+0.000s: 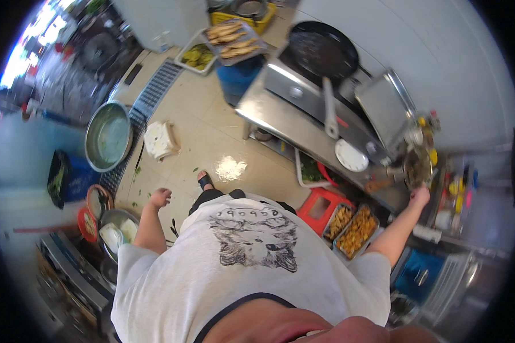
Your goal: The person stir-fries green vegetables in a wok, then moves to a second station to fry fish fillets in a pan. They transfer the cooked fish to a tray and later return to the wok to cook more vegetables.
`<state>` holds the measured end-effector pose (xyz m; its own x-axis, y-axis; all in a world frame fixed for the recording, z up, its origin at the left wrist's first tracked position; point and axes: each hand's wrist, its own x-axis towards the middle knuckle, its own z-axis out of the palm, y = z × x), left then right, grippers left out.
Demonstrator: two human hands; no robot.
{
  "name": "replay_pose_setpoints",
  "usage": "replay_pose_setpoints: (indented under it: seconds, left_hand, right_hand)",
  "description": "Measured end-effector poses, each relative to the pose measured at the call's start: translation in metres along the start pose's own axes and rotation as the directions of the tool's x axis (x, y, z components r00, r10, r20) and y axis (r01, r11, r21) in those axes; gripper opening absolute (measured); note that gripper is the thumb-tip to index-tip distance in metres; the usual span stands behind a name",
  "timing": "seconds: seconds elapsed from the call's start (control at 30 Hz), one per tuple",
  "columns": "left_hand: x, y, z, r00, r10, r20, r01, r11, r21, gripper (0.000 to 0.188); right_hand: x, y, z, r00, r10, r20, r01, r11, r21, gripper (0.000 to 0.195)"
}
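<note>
My right hand [419,195] reaches out to the far right, at the near edge of a metal bowl [417,168] with dark contents; its fingers are bent, and whether they grip the rim cannot be made out. My left hand [160,197] hangs over the tiled floor on the left, fingers loosely curled and apart, holding nothing. Beside the bowl lies a brown wooden handle [377,185]. A white plate [352,155] lies on the steel counter [274,115]. Farther back, a black frying pan [324,50] with a pale handle stands on the stove.
A red plastic stool [309,205] and two trays of cut food [357,233] stand below the counter. On the floor are a white stool [160,140], a large metal basin [108,137] and a drain grate [158,88]. A tray of fish [240,43] rests above a blue barrel [239,81].
</note>
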<state>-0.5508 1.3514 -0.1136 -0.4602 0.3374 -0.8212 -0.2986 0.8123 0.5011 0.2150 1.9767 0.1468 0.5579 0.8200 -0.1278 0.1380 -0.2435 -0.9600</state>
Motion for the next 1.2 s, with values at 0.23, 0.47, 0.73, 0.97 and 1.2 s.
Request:
replay_pose_setpoints:
  seconds: [0.23, 0.47, 0.73, 0.97, 1.2]
  left_hand:
    - [0.051, -0.054, -0.102, 0.988, -0.136, -0.071, 0.108, 0.946, -0.306, 0.033]
    - [0.08, -0.079, -0.223, 0.926, -0.371, -0.065, 0.318, 0.862, -0.395, 0.024]
    - [0.182, -0.035, -0.279, 0.968, -0.221, -0.119, 0.132, 0.853, -0.506, 0.023]
    - [0.225, 0.078, -0.297, 1.0, -0.011, 0.025, 0.017, 0.972, -0.235, 0.031]
    - [0.247, 0.212, -0.371, 0.94, -0.339, -0.035, 0.32, 0.912, -0.255, 0.024]
  right_hand:
    - [-0.255, -0.104, 0.22, 0.734, -0.606, 0.305, 0.679, 0.665, -0.31, 0.046]
    - [-0.387, -0.125, 0.376, 0.845, -0.205, 0.493, 0.416, 0.832, -0.367, 0.044]
    - [-0.514, -0.05, 0.562, 0.411, 0.403, 0.818, -0.251, 0.912, -0.324, 0.016]
    - [-0.508, -0.015, 0.721, 0.327, 0.571, 0.753, -0.486, 0.785, -0.385, 0.021]
    - [-0.489, -0.006, 0.789, 0.394, 0.675, 0.624, -0.492, 0.728, -0.477, 0.033]
